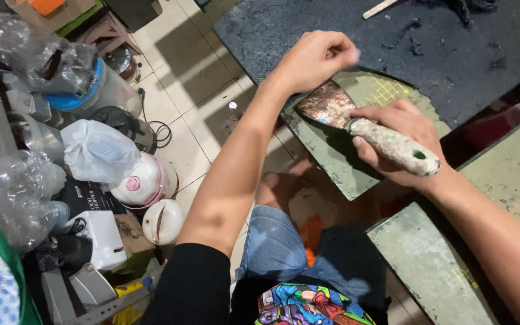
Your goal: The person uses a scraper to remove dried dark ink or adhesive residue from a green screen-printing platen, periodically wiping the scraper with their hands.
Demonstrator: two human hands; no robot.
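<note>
Dark, rough-surfaced sheet material point(452, 54) spreads out beyond both hands, taking up the far side of the view past the knuckles. Green cutting mats point(326, 150) with a faint yellow grid lie under and just below the hands, their surfaces scuffed and stained; one mat sits directly beneath the scraper blade, another runs off beyond the right forearm. Tiled floor point(194, 90) shows to the outer side of the left arm, and further out on that side stands a crowded heap of household clutter point(61, 168): plastic bags, a clear jar with a blue lid, white appliances, cardboard boxes.

The person's denim shorts point(284, 247) fill the space below the hands, between the two forearms.

The right hand point(401, 141) is wrapped fully closed around the handle of a putty scraper point(356, 123), fingers curled over the paint-crusted grip, whose butt end with its hanging hole juts out past the heel of the hand. The rusty, blotched blade points away from the right palm toward the left hand.

The left hand point(317, 57) is curled into a loose fist just above the blade's far edge, fingertips tucked in close to the metal. Whether they pinch anything or actually touch the blade cannot be told.
</note>
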